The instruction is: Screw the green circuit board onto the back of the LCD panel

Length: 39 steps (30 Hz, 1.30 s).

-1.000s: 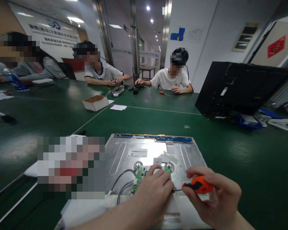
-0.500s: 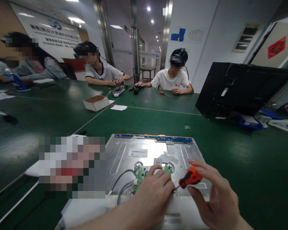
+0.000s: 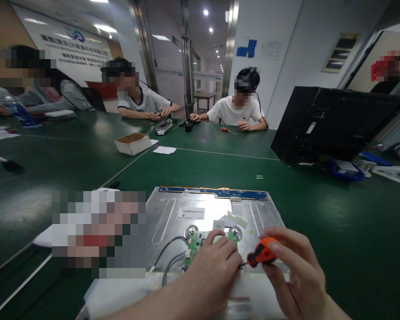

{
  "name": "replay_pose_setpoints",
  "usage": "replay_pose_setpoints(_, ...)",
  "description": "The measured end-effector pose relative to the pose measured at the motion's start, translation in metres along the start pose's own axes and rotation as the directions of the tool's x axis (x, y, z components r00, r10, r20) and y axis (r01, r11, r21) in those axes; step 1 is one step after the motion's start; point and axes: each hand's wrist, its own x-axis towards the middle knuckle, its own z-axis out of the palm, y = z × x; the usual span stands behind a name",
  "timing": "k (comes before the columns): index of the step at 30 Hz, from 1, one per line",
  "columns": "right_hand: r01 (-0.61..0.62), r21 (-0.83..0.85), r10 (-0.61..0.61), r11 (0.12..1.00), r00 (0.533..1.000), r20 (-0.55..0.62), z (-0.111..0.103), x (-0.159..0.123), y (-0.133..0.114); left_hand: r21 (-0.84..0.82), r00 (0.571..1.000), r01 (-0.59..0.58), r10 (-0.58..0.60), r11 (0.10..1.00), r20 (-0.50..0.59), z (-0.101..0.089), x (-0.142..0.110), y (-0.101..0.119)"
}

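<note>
My right hand [image 3: 298, 269] grips the red-orange and black handle of a screwdriver [image 3: 262, 252] between thumb and fingers. The short visible part of its shaft points left and passes out of sight by my left hand [image 3: 211, 271]. That hand rests with curled fingers over a green circuit board [image 3: 195, 242], hiding much of it; what its fingertips hold, if anything, is hidden. The board sits on the metal back of a flat display panel [image 3: 163, 209]. Dark cables [image 3: 171, 255] run from the board's left side. A blue circuit strip [image 3: 250, 194] lines the panel's far edge.
A blurred-out item [image 3: 100, 226] lies left of the panel. Farther off are a white open box [image 3: 133, 144], a paper slip [image 3: 164, 150] and another screwdriver [image 3: 228, 130]. A big black monitor housing [image 3: 333, 124] stands at right beside a blue tray [image 3: 345, 170]. Several people sit across the green table.
The screwdriver handle has turned and dipped slightly, my right fingers shifting around it. My left hand stays in place. A person has come into view at the far right doorway.
</note>
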Motion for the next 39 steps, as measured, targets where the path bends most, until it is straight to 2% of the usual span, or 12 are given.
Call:
replay_pose_setpoints(3,0.059,-0.091,-0.057,0.994,0.998,0.031,-0.001,0.002,-0.001,-0.007,1.0,-0.008,0.008,1.0,-0.006,-0.001,0.0,0.0)
replay_pose_setpoints(6,0.037,0.032,-0.037,0.999,0.999,0.02,0.001,0.008,-0.001,-0.021,1.0,-0.011,0.011,1.0,-0.005,-0.001,0.001,0.0)
replay_pose_setpoints(9,0.02,0.172,-0.011,0.985,0.999,-0.052,0.005,0.01,-0.001,-0.022,1.0,0.004,-0.004,1.0,-0.003,-0.001,0.001,0.001)
replay_pose_setpoints(12,0.04,0.171,-0.022,0.984,0.994,-0.108,0.009,0.008,0.0,-0.018,1.0,0.012,-0.012,1.0,-0.005,0.0,0.001,0.001)
replay_pose_setpoints(16,-0.019,0.199,0.029,0.98,0.998,-0.047,0.007,0.001,0.001,-0.016,1.0,0.001,0.0,1.0,0.011,-0.001,0.002,0.001)
replay_pose_setpoints(19,-0.049,0.089,0.049,0.995,0.999,0.002,0.003,-0.002,0.001,-0.014,1.0,0.002,-0.002,1.0,0.01,-0.001,0.002,0.0)
replay_pose_setpoints(23,0.006,-0.056,-0.003,0.998,0.999,0.047,0.0,0.005,-0.001,-0.02,1.0,-0.004,0.004,1.0,0.001,0.001,0.001,-0.001)
replay_pose_setpoints(26,0.036,0.041,-0.037,0.999,0.999,0.02,0.001,0.014,-0.003,-0.015,1.0,-0.007,0.007,1.0,0.002,0.001,0.0,-0.001)
replay_pose_setpoints(29,-0.005,0.175,0.01,0.985,0.999,-0.032,0.003,0.018,-0.003,-0.015,1.0,0.002,-0.002,1.0,0.007,0.0,0.001,0.0)
replay_pose_setpoints(32,-0.018,0.224,0.025,0.974,0.999,-0.033,0.004,0.017,-0.002,-0.013,1.0,0.005,-0.005,1.0,0.005,-0.001,0.001,0.001)
replay_pose_setpoints(39,0.017,-0.014,-0.017,1.0,1.0,0.009,-0.001,0.01,-0.002,-0.013,1.0,-0.018,0.018,1.0,-0.002,0.001,0.0,-0.001)
